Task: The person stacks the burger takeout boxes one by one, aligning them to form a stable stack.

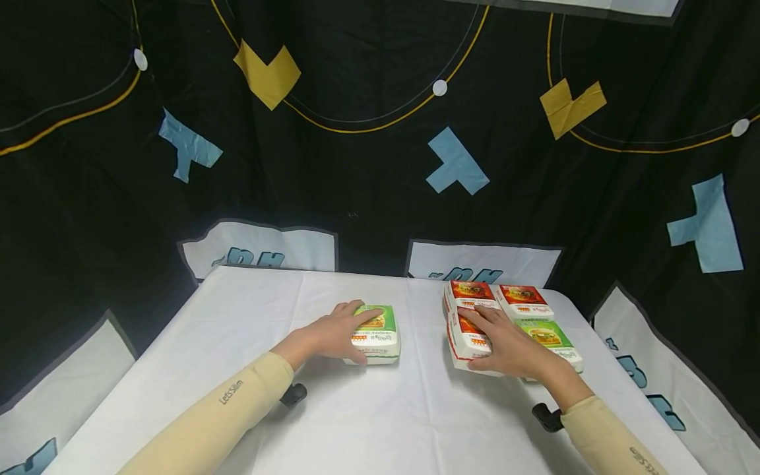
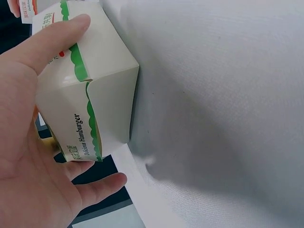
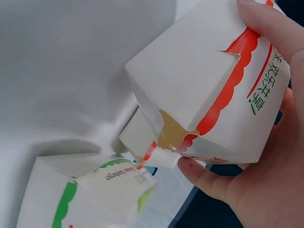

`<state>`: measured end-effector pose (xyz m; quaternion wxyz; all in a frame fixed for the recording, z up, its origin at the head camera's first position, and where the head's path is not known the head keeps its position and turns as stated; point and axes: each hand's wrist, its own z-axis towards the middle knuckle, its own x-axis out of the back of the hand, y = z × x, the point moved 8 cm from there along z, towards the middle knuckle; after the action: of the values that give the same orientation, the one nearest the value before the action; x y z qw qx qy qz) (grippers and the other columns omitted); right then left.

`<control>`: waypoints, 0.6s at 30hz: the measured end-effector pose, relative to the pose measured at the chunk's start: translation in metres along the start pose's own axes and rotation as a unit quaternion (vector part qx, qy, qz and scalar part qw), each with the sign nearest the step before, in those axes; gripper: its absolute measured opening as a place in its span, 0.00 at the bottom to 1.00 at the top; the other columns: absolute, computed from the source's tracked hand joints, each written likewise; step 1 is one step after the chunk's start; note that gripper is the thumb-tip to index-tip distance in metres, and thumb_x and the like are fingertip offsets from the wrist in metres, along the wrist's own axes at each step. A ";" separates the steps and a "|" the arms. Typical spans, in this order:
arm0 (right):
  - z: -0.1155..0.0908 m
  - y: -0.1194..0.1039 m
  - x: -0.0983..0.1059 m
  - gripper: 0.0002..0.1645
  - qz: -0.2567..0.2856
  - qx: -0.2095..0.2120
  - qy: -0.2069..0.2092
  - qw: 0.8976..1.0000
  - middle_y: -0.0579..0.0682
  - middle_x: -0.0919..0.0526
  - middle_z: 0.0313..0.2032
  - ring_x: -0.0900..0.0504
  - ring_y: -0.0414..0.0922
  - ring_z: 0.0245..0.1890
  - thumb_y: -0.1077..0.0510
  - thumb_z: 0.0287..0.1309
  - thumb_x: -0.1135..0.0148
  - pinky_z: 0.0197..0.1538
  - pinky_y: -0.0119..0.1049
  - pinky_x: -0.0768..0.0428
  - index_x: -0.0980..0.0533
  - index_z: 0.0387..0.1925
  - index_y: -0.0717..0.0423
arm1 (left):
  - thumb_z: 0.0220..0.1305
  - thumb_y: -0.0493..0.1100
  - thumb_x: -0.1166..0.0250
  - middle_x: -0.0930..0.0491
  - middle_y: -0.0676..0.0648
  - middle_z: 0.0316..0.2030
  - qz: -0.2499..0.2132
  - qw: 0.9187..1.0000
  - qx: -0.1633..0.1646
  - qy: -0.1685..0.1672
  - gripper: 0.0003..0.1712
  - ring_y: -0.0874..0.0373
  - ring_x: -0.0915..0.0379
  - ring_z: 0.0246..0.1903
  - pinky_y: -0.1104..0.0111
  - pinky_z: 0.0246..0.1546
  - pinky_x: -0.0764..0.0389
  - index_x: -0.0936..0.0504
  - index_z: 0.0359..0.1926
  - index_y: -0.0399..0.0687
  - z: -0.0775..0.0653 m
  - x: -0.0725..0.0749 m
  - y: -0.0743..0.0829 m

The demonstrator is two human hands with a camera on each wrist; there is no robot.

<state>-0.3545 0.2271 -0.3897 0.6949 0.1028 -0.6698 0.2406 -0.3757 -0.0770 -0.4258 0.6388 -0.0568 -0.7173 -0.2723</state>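
My left hand [image 1: 334, 335] grips a green-and-white hamburger box [image 1: 382, 338] near the middle of the table, thumb on the near face and fingers over the far side. In the left wrist view, the thumb presses the white wall of this hamburger box [image 2: 107, 52]. On the right, my right hand [image 1: 515, 346] holds a red-and-white hamburger box [image 1: 466, 340] between thumb and fingers. The right wrist view shows a torn, partly open corner on this red-trimmed box [image 3: 190, 71]. Whether either box is off the cloth, I cannot tell.
Behind the held red box stands another red box [image 1: 472, 290]. To its right are a red box [image 1: 524, 299] and, nearer, a green box [image 1: 552, 338]. A white cloth covers the table [image 1: 380, 422]; a black curtain [image 1: 356, 178] hangs behind it.
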 end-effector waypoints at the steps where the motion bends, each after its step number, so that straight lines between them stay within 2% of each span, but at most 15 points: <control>1: 0.000 -0.001 0.001 0.59 -0.002 0.002 0.000 1.000 0.55 0.42 0.76 0.43 0.61 0.73 0.34 0.48 0.25 0.62 0.69 0.30 0.45 0.78 0.32 | 0.48 0.61 0.23 0.48 0.46 0.77 0.000 1.000 0.000 0.000 0.57 0.47 0.47 0.72 0.48 0.61 0.28 0.45 0.77 0.78 0.000 0.000 0.000; 5: 0.002 -0.004 0.005 0.59 -0.002 0.001 -0.003 1.000 0.55 0.42 0.76 0.43 0.61 0.73 0.33 0.48 0.25 0.61 0.70 0.30 0.45 0.78 0.31 | 0.48 0.61 0.23 0.47 0.45 0.77 0.002 1.000 -0.001 0.002 0.57 0.47 0.46 0.72 0.48 0.61 0.28 0.45 0.77 0.78 0.000 0.001 0.000; 10: 0.005 -0.008 0.011 0.60 -0.007 -0.002 -0.004 1.000 0.54 0.43 0.76 0.43 0.60 0.74 0.31 0.47 0.25 0.62 0.70 0.30 0.45 0.77 0.29 | 0.47 0.62 0.23 0.46 0.46 0.77 0.006 1.000 -0.003 0.010 0.59 0.47 0.44 0.71 0.49 0.61 0.28 0.45 0.77 0.73 0.001 0.002 -0.001; 18: 0.011 -0.015 0.017 0.60 -0.011 0.009 -0.003 1.000 0.54 0.42 0.76 0.43 0.59 0.74 0.32 0.47 0.25 0.62 0.69 0.30 0.45 0.78 0.29 | 0.47 0.61 0.22 0.44 0.46 0.76 0.000 1.000 -0.003 0.017 0.61 0.48 0.43 0.71 0.50 0.62 0.28 0.44 0.78 0.61 0.001 0.004 -0.001</control>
<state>-0.3569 0.2127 -0.3690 0.6946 0.1171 -0.6683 0.2393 -0.3777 -0.0783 -0.4228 0.6508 -0.0543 -0.7056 -0.2752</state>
